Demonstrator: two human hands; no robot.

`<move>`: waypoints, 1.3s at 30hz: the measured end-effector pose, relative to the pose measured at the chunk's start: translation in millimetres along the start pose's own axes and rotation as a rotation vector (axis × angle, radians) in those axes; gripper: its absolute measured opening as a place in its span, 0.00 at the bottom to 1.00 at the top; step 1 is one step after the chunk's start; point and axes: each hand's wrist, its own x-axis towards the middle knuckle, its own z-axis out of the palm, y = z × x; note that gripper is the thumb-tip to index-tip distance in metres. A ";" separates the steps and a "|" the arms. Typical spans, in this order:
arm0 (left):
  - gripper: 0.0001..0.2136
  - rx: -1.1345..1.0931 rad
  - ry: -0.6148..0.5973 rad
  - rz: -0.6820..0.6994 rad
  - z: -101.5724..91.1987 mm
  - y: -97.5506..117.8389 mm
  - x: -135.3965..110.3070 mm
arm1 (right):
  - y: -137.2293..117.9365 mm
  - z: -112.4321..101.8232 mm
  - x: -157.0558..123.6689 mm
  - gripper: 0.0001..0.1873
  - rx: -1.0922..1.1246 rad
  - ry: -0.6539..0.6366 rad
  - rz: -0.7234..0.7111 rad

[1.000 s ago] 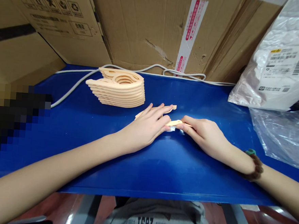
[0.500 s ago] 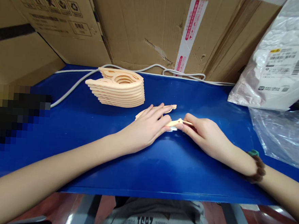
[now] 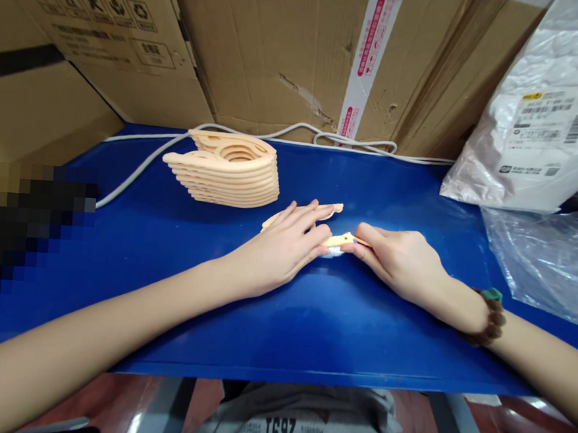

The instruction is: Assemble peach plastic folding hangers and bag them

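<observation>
While the left hand (image 3: 287, 246) lies spread flat on a peach plastic piece (image 3: 339, 239) in the middle of the blue table (image 3: 311, 323), the right hand (image 3: 399, 260) pinches its right end; a stack of like pieces (image 3: 227, 169) sits far left.

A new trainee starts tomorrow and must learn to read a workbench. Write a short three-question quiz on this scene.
1. True or false: the stack of peach plastic pieces lies on the blue table, left of and beyond the left hand.
2. How does the left hand lie on the flat peach plastic piece? A) palm down, fingers stretched out B) clenched in a fist C) palm up
3. Which hand wears the brown bead bracelet at its wrist and pinches the thin peach plastic tip?
Key: 1 true; 2 A; 3 the right hand.
</observation>
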 end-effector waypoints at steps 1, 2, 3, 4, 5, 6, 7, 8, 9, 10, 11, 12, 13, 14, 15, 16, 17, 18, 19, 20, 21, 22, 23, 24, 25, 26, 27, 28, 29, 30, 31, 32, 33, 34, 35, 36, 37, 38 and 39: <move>0.18 -0.003 -0.003 -0.001 -0.2 0.0 -0.1 | -0.3 -0.1 -0.1 0.36 -0.018 0.006 -0.008; 0.18 -0.006 -0.007 -0.002 -0.4 0.0 -0.1 | -0.6 -0.2 -0.1 0.36 -0.035 0.010 -0.015; 0.18 -0.007 -0.010 -0.003 -0.7 0.0 -0.1 | -0.7 -0.1 -0.1 0.36 -0.048 0.014 -0.021; 0.18 -0.008 -0.012 -0.004 -0.9 0.0 0.0 | -0.7 0.1 -0.1 0.36 -0.057 0.016 -0.026; 0.18 -0.009 -0.014 -0.004 -1.1 -0.1 0.1 | -0.7 0.4 -0.1 0.36 -0.063 0.020 -0.030; 0.18 -0.009 -0.014 -0.003 -1.2 -0.3 0.1 | -0.6 0.7 -0.2 0.36 -0.067 0.026 -0.033; 0.18 -0.011 -0.015 -0.002 -1.3 -0.5 0.2 | -0.4 1.1 -0.3 0.36 -0.070 0.033 -0.036; 0.18 -0.012 -0.014 -0.001 -1.3 -0.6 0.2 | -0.3 1.4 -0.5 0.36 -0.074 0.039 -0.040; 0.18 -0.014 -0.015 0.001 -1.3 -0.8 0.2 | -0.1 1.7 -0.7 0.35 -0.080 0.045 -0.045; 0.18 -0.015 -0.014 0.001 -1.2 -0.9 0.2 | 0.0 1.9 -0.9 0.35 -0.088 0.053 -0.050; 0.18 -0.016 -0.014 0.002 -1.2 -1.0 0.2 | 0.1 2.0 -1.1 0.35 -0.098 0.060 -0.057; 0.18 -0.016 -0.013 0.003 -1.3 -1.0 0.2 | 0.2 2.0 -1.3 0.35 -0.110 0.070 -0.066; 0.18 -0.017 -0.014 0.003 -1.4 -0.9 0.3 | 0.1 1.9 -1.4 0.35 -0.125 0.082 -0.078; 0.18 -0.018 -0.015 0.003 -1.6 -0.7 0.3 | -0.1 1.8 -1.5 0.34 -0.142 0.098 -0.091; 0.18 -0.020 -0.017 0.003 -1.9 -0.6 0.4 | -0.4 1.7 -1.6 0.34 -0.159 0.112 -0.104; 0.18 -0.023 -0.018 0.002 -2.3 -0.3 0.4 | -0.8 1.5 -1.7 0.33 -0.177 0.127 -0.114; 0.18 -0.027 -0.019 0.001 -2.6 -0.1 0.5 | -1.1 1.2 -1.8 0.33 -0.191 0.139 -0.121; 0.18 -0.030 -0.019 -0.002 -2.9 0.1 0.6 | -1.4 1.0 -1.9 0.33 -0.199 0.145 -0.124; 0.17 -0.033 -0.018 -0.003 -3.1 0.2 0.7 | -1.5 0.8 -2.1 0.32 -0.202 0.149 -0.123; 0.17 -0.034 -0.015 -0.003 -3.2 0.3 0.8 | -1.6 0.7 -2.2 0.32 -0.196 0.148 -0.118; 0.17 -0.033 -0.013 -0.003 -3.2 0.3 0.9 | -1.5 0.6 -2.3 0.32 -0.180 0.141 -0.109; 0.17 -0.028 -0.010 -0.002 -3.0 0.3 0.9 | -1.5 0.5 -2.2 0.32 -0.153 0.128 -0.093; 0.17 -0.020 -0.007 -0.002 -2.7 0.3 1.0 | -1.5 0.5 -1.9 0.32 -0.113 0.108 -0.071; 0.17 -0.012 -0.002 -0.003 -2.4 0.3 1.0 | -1.7 0.4 -1.5 0.31 -0.063 0.083 -0.042; 0.17 -0.004 0.003 -0.004 -2.0 0.3 1.1 | -1.9 0.2 -0.8 0.31 -0.004 0.053 -0.010; 0.17 0.002 0.009 -0.004 -1.7 0.2 1.1 | -2.3 -0.2 0.1 0.30 0.062 0.022 0.022; 0.18 0.006 0.017 -0.001 -1.4 0.2 1.1 | -2.9 -0.7 1.0 0.29 0.130 -0.003 0.051; 0.18 0.007 0.024 0.003 -1.1 0.1 1.1 | -3.4 -1.4 2.0 0.29 0.197 -0.020 0.074; 0.18 0.006 0.030 0.007 -0.8 0.0 1.1 | -3.9 -2.1 2.8 0.28 0.262 -0.029 0.092; 0.18 0.003 0.033 0.007 -0.5 -0.2 1.1 | -4.3 -2.8 3.4 0.27 0.320 -0.032 0.109; 0.18 0.001 0.034 0.004 -0.1 -0.3 1.1 | -4.5 -3.6 3.9 0.26 0.365 -0.030 0.125; 0.18 0.000 0.033 -0.001 0.3 -0.5 1.1 | -4.6 -4.2 4.1 0.26 0.388 -0.025 0.139; 0.18 0.000 0.029 -0.007 0.6 -0.8 1.2 | -4.6 -4.7 4.2 0.25 0.391 -0.020 0.150; 0.17 0.001 0.026 -0.013 1.0 -1.0 1.2 | -4.4 -5.1 4.1 0.25 0.378 -0.015 0.158; 0.17 0.003 0.022 -0.017 1.2 -1.1 1.2 | -4.3 -5.3 4.0 0.24 0.357 -0.013 0.161; 0.17 0.003 0.018 -0.018 1.3 -1.3 1.2 | -4.1 -5.3 3.9 0.24 0.335 -0.012 0.159; 0.18 0.001 0.017 -0.017 1.3 -1.3 1.2 | -3.9 -5.1 3.9 0.24 0.317 -0.012 0.158; 0.18 -0.003 0.016 -0.016 1.3 -1.4 1.3 | -3.9 -4.9 3.8 0.24 0.304 -0.014 0.157; 0.18 -0.007 0.015 -0.014 1.1 -1.4 1.3 | -3.8 -4.6 3.8 0.24 0.294 -0.018 0.155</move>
